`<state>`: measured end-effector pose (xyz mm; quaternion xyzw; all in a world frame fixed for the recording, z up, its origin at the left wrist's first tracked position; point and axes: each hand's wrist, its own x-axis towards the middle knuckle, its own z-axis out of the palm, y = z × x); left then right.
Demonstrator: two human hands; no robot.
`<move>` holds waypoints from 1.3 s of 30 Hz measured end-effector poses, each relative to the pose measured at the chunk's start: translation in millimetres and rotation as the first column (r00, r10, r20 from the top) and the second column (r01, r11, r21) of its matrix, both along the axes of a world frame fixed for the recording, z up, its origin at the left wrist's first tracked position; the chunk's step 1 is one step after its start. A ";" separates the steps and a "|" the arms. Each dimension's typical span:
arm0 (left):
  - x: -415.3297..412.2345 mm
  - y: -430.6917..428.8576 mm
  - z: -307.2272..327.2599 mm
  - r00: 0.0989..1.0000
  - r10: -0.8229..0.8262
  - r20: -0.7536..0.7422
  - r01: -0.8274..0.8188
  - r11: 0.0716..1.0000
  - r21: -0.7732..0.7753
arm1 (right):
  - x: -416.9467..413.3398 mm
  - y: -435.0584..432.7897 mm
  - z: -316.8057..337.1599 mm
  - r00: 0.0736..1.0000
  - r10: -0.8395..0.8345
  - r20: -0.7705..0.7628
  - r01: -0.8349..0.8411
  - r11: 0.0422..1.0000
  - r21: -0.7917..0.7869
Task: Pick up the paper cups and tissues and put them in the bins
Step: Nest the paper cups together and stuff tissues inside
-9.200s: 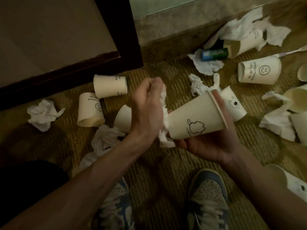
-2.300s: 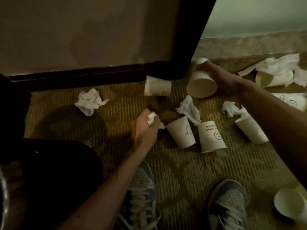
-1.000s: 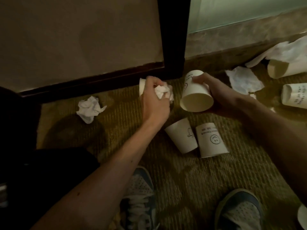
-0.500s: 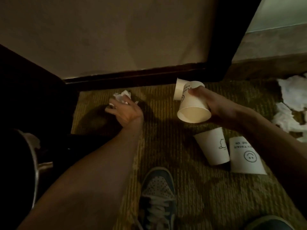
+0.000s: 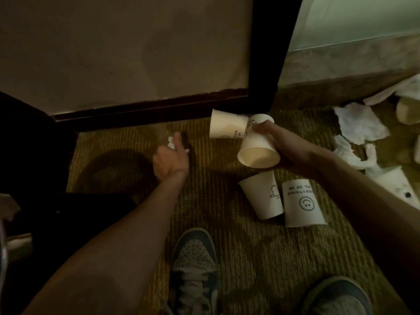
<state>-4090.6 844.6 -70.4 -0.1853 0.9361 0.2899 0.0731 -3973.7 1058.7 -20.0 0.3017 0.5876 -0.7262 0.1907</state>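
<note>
Paper cup (image 5: 258,154) is gripped, mouth tilted toward the camera, by the right hand (image 5: 283,146); a crumpled tissue (image 5: 170,141) is clutched in the left hand (image 5: 171,159) above the carpet (image 5: 227,242).

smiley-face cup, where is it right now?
Head view, right of centre: the smiley-face cup lies on the carpet beside the animal-print cup, just below the right hand.

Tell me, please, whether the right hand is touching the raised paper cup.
Touching: the head view shows the right hand with its fingers wrapped round the raised paper cup, with no gap between them.
</note>
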 end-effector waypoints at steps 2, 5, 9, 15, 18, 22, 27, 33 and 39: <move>15.2 20.0 2.1 0.997 -0.037 -0.063 0.044 0.994 0.103 | 3.4 2.7 -0.6 1.000 -0.013 0.023 0.012 1.000 0.012; 30.9 38.9 10.4 0.985 -0.041 -0.169 0.086 0.958 0.273 | 8.4 6.5 -1.8 0.999 -0.036 0.036 0.035 0.999 0.019; 38.7 45.2 23.3 0.970 -0.031 -0.242 0.130 0.906 0.403 | 13.9 9.5 -3.7 0.997 -0.064 0.036 0.063 0.997 0.034; 50.4 40.7 35.7 0.955 -0.144 -0.258 0.242 0.882 0.404 | 12.5 8.7 -2.5 0.994 -0.106 0.036 0.104 0.993 0.063; 54.4 47.2 43.7 0.921 -0.272 -0.279 0.373 0.824 0.426 | 6.3 3.9 0.4 0.994 -0.109 0.031 0.107 0.992 0.073; 34.8 54.8 48.8 0.929 -0.251 -0.272 0.347 0.844 0.408 | -3.0 0.3 3.4 0.992 -0.125 -0.009 0.125 0.985 0.119; 21.0 56.7 51.0 0.948 -0.231 -0.218 0.305 0.851 0.427 | -7.4 -5.5 1.8 0.980 -0.198 -0.030 0.200 0.969 0.145; 49.7 54.2 70.2 0.945 -0.280 -0.167 0.325 0.778 0.537 | -11.5 -18.1 15.7 0.983 -0.156 -0.101 0.161 0.986 0.047; 39.3 44.0 124.2 0.950 -0.308 0.041 0.184 0.664 0.724 | -34.8 -26.0 48.9 0.972 0.043 -0.229 -0.052 0.998 -0.033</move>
